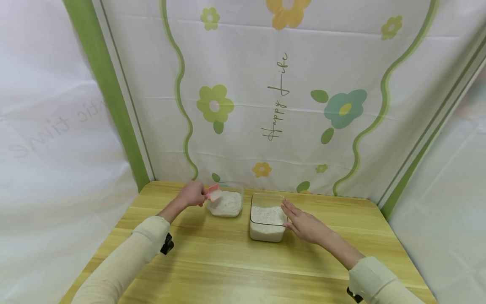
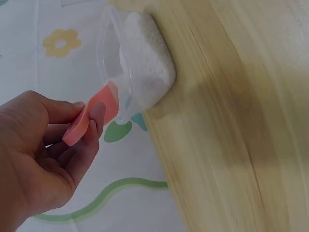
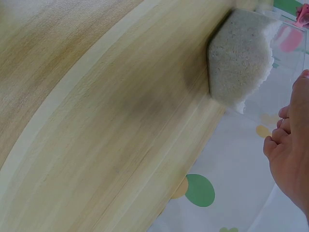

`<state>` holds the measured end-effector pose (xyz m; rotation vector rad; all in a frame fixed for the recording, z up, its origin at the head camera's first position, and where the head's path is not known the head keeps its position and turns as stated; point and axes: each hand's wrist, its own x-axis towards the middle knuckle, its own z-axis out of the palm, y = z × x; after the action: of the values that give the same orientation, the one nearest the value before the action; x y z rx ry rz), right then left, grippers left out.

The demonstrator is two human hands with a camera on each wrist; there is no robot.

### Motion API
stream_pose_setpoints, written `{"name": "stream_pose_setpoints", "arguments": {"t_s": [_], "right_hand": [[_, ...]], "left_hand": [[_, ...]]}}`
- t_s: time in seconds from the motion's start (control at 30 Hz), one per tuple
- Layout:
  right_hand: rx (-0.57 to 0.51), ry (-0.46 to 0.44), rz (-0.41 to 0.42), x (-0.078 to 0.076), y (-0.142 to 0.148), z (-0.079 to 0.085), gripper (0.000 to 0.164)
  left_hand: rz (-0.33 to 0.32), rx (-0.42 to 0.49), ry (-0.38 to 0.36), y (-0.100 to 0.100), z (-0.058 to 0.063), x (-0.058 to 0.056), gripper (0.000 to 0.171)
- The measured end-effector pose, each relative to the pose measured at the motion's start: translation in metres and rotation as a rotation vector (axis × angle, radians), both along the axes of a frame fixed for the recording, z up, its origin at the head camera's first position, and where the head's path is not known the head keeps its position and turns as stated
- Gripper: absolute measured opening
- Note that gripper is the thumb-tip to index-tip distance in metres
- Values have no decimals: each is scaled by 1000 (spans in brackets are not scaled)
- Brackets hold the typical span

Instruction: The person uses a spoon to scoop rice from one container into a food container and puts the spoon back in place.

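Observation:
My left hand (image 1: 191, 194) pinches a pink scoop (image 1: 214, 193) by its handle, above the left edge of a clear plastic container (image 2: 126, 72). White grains, seemingly rice, show in the scoop's tilted bowl. More of these white grains (image 1: 230, 200) lie in that container. To its right stands a deeper clear box (image 1: 267, 224), partly filled with similar grains (image 3: 241, 53). Against the right side of this box rests my right hand (image 1: 303, 223), fingers extended near the rim and thumb lower down. Exact fingertip contact is unclear in the right wrist view.
Both containers stand near the back edge of a wooden table (image 1: 212, 261). Behind it hangs a white curtain (image 1: 243, 126) printed with flowers, and white sheets close off both sides. A gap separates the two containers.

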<state>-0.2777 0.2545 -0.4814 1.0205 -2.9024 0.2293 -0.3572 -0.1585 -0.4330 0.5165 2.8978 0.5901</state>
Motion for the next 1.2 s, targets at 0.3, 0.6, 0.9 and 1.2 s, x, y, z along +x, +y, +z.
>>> {"name": "stream_pose_setpoints", "arguments": {"t_s": [0.3,0.6,0.9,1.2], "right_hand": [[6,-8,-8,0,0,0,66],[-1,8,1,0,1,0,66],[3,-14,-11,0,1,1,66],[-19,26,19,1,1,2,64]], "left_hand": [[-4,-124,144,11,-7,3,39],[-78,-267,349,19,-16,5,19],[-160,-441,449,24,-26,12,48],[-301,-544,674,25,-23,19,19]]}}
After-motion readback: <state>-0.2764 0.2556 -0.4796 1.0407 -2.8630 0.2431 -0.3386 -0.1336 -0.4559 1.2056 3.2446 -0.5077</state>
